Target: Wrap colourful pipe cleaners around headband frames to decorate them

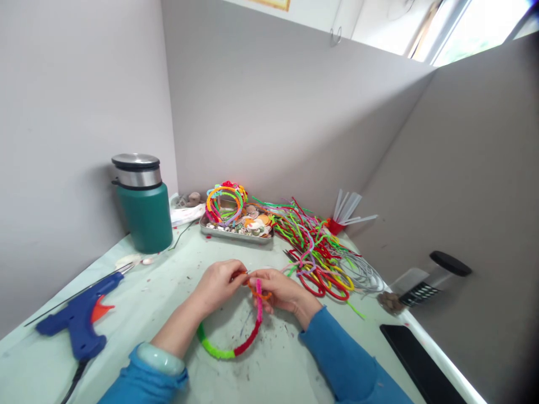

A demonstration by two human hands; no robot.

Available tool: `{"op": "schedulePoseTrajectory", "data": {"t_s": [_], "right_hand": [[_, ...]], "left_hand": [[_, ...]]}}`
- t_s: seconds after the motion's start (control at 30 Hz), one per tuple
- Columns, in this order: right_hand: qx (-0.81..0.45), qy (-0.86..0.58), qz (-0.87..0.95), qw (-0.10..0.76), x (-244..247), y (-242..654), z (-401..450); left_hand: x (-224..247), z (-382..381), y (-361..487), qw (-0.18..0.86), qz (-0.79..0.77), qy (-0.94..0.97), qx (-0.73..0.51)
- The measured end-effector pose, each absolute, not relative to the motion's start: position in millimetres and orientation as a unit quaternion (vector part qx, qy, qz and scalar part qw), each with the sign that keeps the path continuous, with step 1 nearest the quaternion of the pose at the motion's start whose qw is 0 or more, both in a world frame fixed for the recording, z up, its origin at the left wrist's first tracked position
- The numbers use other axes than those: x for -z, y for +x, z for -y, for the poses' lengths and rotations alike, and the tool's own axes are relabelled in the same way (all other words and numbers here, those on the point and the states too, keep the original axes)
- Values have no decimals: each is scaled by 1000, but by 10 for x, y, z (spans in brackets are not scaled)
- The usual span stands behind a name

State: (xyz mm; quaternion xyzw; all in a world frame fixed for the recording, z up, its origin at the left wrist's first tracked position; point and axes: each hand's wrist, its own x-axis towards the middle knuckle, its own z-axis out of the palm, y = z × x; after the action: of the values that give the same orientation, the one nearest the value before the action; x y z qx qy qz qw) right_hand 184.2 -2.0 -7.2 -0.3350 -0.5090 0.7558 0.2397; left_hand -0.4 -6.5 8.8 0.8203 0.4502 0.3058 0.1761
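Observation:
A ring wrapped in green, red and pink pipe cleaner [247, 343] hangs below my hands over the table [290, 370]. My right hand [275, 287] is closed around the ring's pink end, where an orange pipe cleaner [255, 290] loops about it. With fingers pinched together, my left hand [221, 285] meets the right fingertips at the orange strand's end. The left part of the ring is hidden behind my left forearm. Just beyond my right hand lie red-handled scissors [322, 280], partly among loose pipe cleaners [307, 230].
A metal tray [236, 238] of buttons and shells carries finished colourful rings [225, 205]. To the left are a green flask [145, 216] and a blue glue gun [80, 317]. Glue sticks [347, 207] stand in a red holder at right; a black phone-like slab [421, 362] lies nearer.

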Motion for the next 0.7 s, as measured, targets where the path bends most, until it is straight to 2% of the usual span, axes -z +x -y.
{"op": "schedulePoseTrajectory", "data": {"t_s": [0.13, 0.33, 0.5, 0.6, 0.7], "right_hand": [[-737, -327, 543, 234, 99, 1809, 39], [-621, -419, 583, 315, 119, 1718, 36], [-543, -434, 621, 363, 150, 1709, 1], [-472, -449, 663, 369, 99, 1771, -21], [-456, -460, 677, 350, 21, 1839, -34]], "left_hand": [[-96, 63, -13, 193, -450, 813, -315], [-80, 82, -14, 207, -452, 806, -320], [-96, 107, -22, 208, -440, 818, -306], [-106, 112, -28, 213, -437, 820, -302], [-104, 116, -24, 232, -434, 820, -294]]}}
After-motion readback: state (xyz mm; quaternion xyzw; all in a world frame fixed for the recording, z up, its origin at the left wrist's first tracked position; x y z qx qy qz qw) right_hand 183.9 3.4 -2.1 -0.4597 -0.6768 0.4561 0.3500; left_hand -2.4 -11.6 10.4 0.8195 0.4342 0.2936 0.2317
